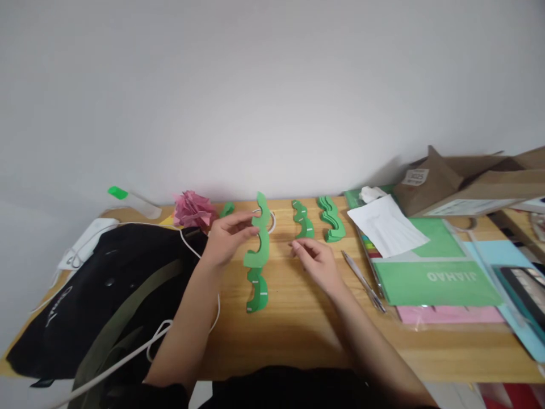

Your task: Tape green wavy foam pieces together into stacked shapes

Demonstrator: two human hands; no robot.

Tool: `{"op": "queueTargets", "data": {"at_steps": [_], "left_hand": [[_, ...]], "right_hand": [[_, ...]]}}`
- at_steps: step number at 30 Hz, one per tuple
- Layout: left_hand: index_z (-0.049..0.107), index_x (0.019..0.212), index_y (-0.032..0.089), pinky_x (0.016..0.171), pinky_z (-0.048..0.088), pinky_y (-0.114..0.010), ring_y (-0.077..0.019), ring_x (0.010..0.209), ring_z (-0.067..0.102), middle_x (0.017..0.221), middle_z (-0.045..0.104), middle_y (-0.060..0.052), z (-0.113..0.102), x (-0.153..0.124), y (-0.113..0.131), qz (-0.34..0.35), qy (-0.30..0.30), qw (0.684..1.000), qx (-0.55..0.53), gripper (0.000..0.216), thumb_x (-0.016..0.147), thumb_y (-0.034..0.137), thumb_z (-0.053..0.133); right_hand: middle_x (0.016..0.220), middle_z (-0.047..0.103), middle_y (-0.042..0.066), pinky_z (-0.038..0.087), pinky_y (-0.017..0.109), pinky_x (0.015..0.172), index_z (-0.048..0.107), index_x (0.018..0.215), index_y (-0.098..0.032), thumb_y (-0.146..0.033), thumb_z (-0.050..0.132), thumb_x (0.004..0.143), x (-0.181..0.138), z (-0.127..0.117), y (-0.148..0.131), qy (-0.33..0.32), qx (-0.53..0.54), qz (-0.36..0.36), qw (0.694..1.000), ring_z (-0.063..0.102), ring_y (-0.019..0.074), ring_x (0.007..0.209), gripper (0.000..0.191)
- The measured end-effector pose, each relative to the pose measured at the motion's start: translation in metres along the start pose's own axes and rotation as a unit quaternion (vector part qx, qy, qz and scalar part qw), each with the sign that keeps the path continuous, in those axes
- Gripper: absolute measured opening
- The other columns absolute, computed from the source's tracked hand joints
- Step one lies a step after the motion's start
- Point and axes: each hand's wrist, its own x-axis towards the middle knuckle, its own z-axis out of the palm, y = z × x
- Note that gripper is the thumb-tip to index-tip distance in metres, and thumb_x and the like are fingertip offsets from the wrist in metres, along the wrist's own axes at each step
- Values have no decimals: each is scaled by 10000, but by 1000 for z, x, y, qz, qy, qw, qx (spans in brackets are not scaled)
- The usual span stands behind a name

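Observation:
My left hand [225,240] pinches a wavy green paper cutout [263,248] by its left edge, between thumb and fingers, holding it up over the table. Just below its lower end is a folded green cutout [256,292] with small white patches; whether the two touch or are joined I cannot tell. My right hand [315,260] has thumb and forefinger pressed together, and what sits at the fingertips is too small to make out. Beyond it lies another green cutout [303,220] with white patches. To its right is a stack of wavy green cutouts [332,220].
A pink paper flower [193,209] stands at the back left, behind a black bag [128,289] with white cables. On the right lie a pen [363,281], a white tissue [387,226], green paper packs [438,284] and an opened cardboard box [468,179]. A wall borders the wooden table [298,341].

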Motion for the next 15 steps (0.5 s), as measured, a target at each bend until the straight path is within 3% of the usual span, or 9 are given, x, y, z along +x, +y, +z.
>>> {"op": "queueTargets", "data": {"at_steps": [3,6,8,11,15], "left_hand": [[775,833,192,694,562,-301,-184,790,682,894,763,-63,16,-14,-8,-27,-20,998,-45,311,578,356,845],[780,858,191,683,562,-304,-182,769,682,889,760,-67,26,-24,-14,-32,-30,999,-32,308,603,357,826],[784,857,195,693,560,-306,-185,792,681,915,751,-69,30,-29,-16,-31,-27,999,-18,268,618,312,815],[788,827,208,836,545,-346,-209,918,671,955,733,-72,31,-35,-15,3,-17,999,46,189,638,221,796],[780,860,215,980,496,-395,-232,1052,643,1059,703,-87,30,-42,-13,75,-45,984,157,168,693,201,771]], "right_hand": [[743,714,50,346,240,387,664,869,-189,-579,420,891,-2,3,-4,-84,153,36,984,523,107,411,461],[658,640,-11,324,229,390,632,949,-211,-601,590,796,-6,8,-9,-134,283,89,946,512,97,402,421],[614,585,-51,376,234,415,603,976,-228,-534,675,753,-10,13,-10,-131,294,108,941,517,98,411,386],[669,600,-55,462,248,470,568,983,-238,-416,730,707,-15,20,-10,-122,292,126,940,545,97,457,366],[671,626,-46,427,217,429,564,852,-216,-354,705,710,-19,23,-9,-162,283,126,937,553,85,451,244]]}}
